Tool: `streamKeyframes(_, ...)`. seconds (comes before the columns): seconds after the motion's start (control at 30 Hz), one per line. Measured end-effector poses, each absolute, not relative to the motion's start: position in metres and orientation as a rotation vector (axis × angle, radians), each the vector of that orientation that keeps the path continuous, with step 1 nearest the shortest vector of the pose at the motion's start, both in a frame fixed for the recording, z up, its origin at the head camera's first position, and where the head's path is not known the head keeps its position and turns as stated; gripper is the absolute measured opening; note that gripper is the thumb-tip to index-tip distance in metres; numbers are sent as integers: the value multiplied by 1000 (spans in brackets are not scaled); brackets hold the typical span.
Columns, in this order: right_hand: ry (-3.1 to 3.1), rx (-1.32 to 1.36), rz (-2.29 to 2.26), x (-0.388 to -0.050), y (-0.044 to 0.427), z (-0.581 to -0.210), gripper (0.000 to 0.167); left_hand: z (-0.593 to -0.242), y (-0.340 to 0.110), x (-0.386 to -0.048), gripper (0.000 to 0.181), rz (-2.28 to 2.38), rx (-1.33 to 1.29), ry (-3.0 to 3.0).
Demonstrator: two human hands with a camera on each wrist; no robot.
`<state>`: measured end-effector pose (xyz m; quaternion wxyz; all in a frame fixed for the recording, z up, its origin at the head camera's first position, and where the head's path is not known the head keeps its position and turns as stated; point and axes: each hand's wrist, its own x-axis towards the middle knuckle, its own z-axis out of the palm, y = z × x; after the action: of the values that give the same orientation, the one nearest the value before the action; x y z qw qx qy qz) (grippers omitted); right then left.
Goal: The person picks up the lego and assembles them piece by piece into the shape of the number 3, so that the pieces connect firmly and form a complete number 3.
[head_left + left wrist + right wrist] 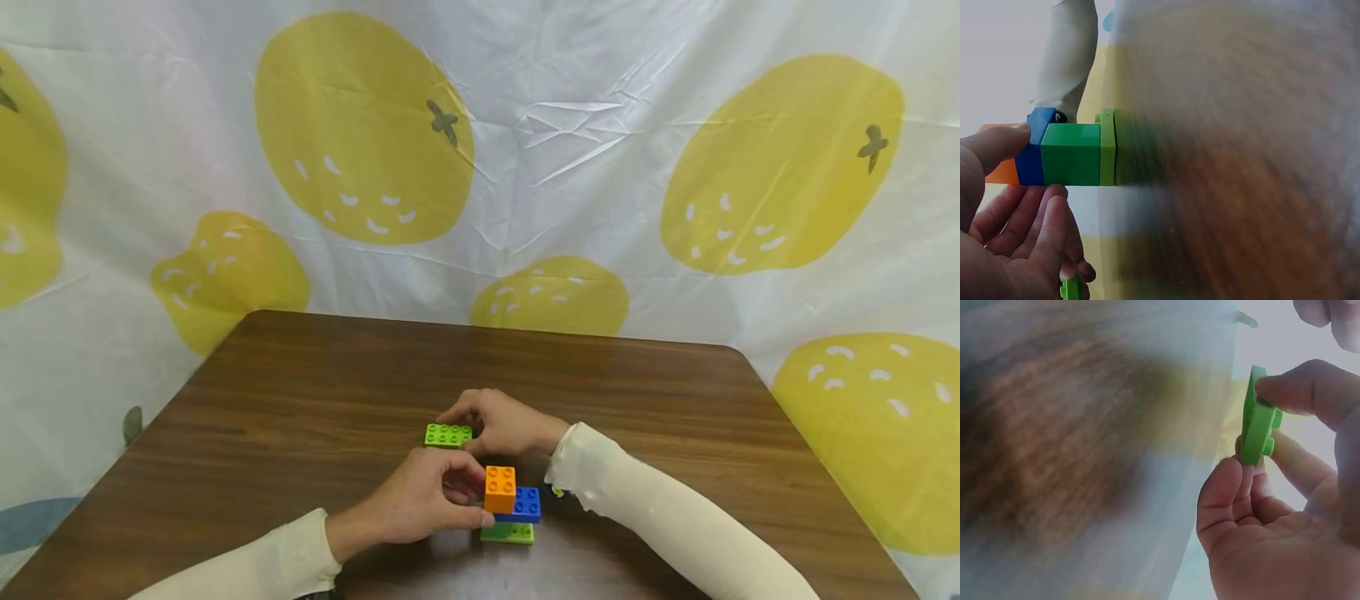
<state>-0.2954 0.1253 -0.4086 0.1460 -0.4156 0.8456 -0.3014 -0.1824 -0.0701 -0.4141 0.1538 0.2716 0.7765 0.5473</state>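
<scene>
The head camera looks forward-down; left-wrist shares its brick tower (1066,153), close and side-on; right-wrist closely faces a lime-green brick (1260,431).

the tabletop (1254,162) looks blurred in the 2 wrist views.

We found room to pass over the left and far stretches of the tabletop (315,400), up to the patterned cloth (570,167) walling its far edge. A near-side lane reached the brick stack (510,504) between the left sleeve (247,558) and right sleeve (660,517). Two sides were blocked: the left hand (435,497) gripped the stack's left, while the right hand (510,423), pinching a green plate (447,435), stood beyond.
</scene>
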Motion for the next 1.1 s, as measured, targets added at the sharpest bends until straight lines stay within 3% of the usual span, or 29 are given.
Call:
streamKeyframes(0.47,2467,-1096,-978,-294,140,-397,37,-412,-70,-183,29,1542,768,2241)
streamKeyframes(1.1,2530,-1208,-1082,-277,172,-363,42,-414,-70,-182,28,1533,766,2231)
